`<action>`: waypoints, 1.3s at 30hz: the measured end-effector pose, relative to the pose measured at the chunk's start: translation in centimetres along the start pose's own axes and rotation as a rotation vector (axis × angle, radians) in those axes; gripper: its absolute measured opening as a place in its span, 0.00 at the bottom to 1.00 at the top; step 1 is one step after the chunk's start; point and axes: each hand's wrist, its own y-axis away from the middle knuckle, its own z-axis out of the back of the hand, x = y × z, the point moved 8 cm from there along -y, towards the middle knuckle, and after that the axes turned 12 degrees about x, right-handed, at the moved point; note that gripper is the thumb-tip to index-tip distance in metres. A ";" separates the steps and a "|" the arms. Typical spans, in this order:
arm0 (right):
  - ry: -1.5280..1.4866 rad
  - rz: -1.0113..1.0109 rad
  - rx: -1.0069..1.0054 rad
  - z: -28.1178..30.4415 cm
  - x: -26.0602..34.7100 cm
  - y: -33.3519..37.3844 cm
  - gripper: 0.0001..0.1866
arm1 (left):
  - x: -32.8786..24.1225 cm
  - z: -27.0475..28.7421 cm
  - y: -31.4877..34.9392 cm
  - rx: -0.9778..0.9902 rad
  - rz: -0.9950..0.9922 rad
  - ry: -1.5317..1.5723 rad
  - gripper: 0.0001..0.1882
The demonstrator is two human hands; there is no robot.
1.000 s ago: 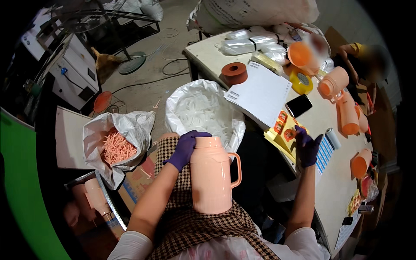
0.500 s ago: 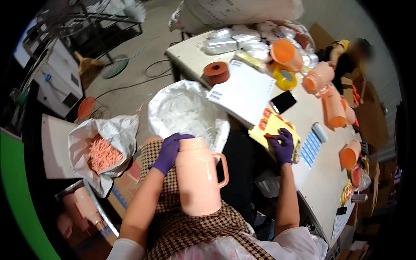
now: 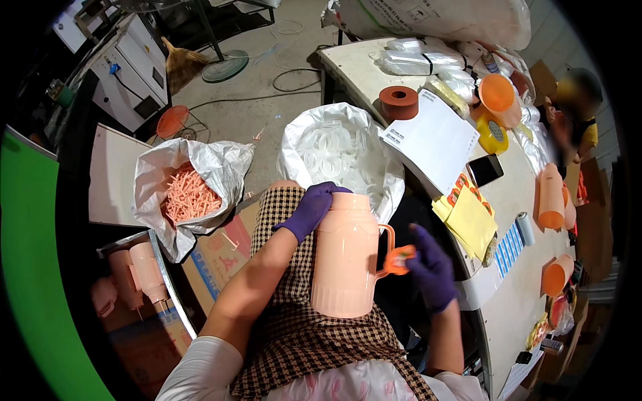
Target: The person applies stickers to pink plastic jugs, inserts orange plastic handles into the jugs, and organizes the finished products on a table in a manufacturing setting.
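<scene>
A peach-pink plastic jug shell [image 3: 344, 267] with a loop handle stands upright on my lap, its smooth front facing up. My left hand [image 3: 311, 210], in a purple glove, is closed on the jug's neck at the upper left. In my gloved right hand [image 3: 431, 271], pinched between thumb and fingers, is a small orange-red sticker [image 3: 399, 259]. The sticker overlaps the jug's handle in view; whether they touch I cannot tell. On the table to the right lies a stack of yellow paper [image 3: 470, 227] with more orange-red stickers at its far edge.
A white sack of clear plastic rings [image 3: 338, 144] stands ahead, another with pink plastic pieces [image 3: 190, 194] to the left. A box at lower left holds pink jugs [image 3: 148, 271]. The table [image 3: 451, 334] carries brown tape [image 3: 399, 102], a phone [image 3: 485, 170] and jug shells [image 3: 552, 200]. A co-worker [image 3: 578, 117] is beyond.
My right hand has left the yellow paper and come over to the jug's handle with a sticker. The view has turned left. The co-worker's jug has gone from its place on the table.
</scene>
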 end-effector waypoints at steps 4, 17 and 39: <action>0.139 -0.093 0.210 -6.4 -1.2 -1.1 0.46 | -0.5 -0.5 -0.2 0.013 0.011 -0.087 0.22; 0.323 -0.159 0.206 -7.4 -1.1 -1.6 0.48 | -1.2 -0.8 0.2 -0.009 -0.076 -0.057 0.20; 0.996 0.673 -0.069 -3.0 5.1 5.5 0.25 | -8.2 -5.2 3.6 0.398 -0.012 0.149 0.37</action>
